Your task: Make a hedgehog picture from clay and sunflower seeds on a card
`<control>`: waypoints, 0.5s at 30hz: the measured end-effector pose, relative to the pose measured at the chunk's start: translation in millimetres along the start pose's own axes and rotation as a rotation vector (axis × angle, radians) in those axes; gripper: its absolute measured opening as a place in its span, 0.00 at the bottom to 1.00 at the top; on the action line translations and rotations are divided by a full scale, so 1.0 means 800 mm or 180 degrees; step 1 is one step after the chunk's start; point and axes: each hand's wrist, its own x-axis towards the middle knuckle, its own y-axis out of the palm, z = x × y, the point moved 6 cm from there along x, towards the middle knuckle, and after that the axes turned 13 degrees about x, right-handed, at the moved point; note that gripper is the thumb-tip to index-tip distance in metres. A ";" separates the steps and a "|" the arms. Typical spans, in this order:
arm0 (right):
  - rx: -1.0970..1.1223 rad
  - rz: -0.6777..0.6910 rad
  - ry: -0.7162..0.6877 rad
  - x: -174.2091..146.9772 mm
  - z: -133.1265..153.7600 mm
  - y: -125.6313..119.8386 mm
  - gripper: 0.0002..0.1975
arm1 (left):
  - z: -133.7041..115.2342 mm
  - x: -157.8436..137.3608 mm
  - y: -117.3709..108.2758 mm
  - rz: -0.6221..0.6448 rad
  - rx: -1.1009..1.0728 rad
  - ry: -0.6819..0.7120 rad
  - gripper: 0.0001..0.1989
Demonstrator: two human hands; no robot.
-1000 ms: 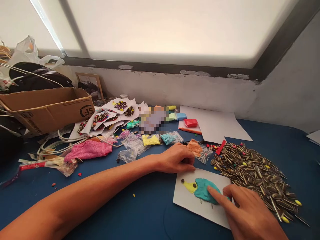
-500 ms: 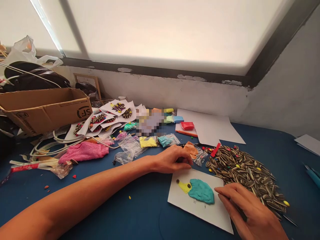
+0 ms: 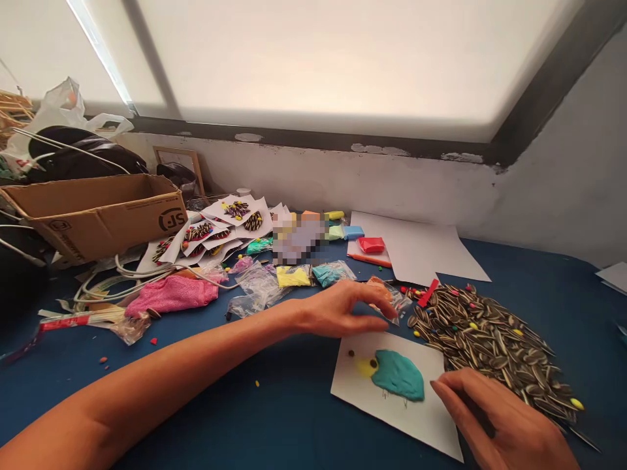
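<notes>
A white paper card (image 3: 421,431) lies on the blue table and carries a flattened turquoise clay shape (image 3: 399,375). At that shape's left sits a yellow clay snout (image 3: 365,367) with dark dots, and a few pencil strokes show below it. My left hand (image 3: 343,310) rests over the card's top edge, thumb and fingers apart, holding nothing visible. Beside the card's right edge, my right hand (image 3: 499,414) has thumb and forefinger closed in a pinch; a small dark tip shows there, too small to name. A pile of striped sunflower seeds (image 3: 499,346) spreads beyond that hand.
Bags of yellow clay (image 3: 292,277), turquoise clay (image 3: 327,274) and orange clay (image 3: 379,294) lie behind my left hand. Farther back are white paper sheets (image 3: 431,251), a red clay block (image 3: 371,244) and seed-decorated cards (image 3: 238,222). Leftward are a pink cloth (image 3: 171,295) and cardboard box (image 3: 108,222).
My left thumb and fingers have spread wider apart. The right hand has shifted slightly right and down, its fingertips now closer together. The whole view has shifted a little.
</notes>
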 end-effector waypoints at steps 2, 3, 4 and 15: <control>0.0069 0.0027 0.0045 -0.003 -0.006 0.001 0.08 | -0.015 -0.002 0.012 0.0294 0.0205 0.0156 0.17; 0.0094 0.0045 0.0045 -0.005 -0.008 0.002 0.07 | -0.024 -0.004 0.021 0.0481 0.0363 0.0235 0.23; 0.0109 0.0064 0.0038 -0.006 -0.010 0.002 0.06 | -0.031 -0.006 0.029 0.0620 0.0532 0.0282 0.28; -0.0182 0.0260 0.0088 -0.014 -0.012 0.007 0.08 | -0.033 -0.031 0.065 0.1065 0.1153 0.0001 0.41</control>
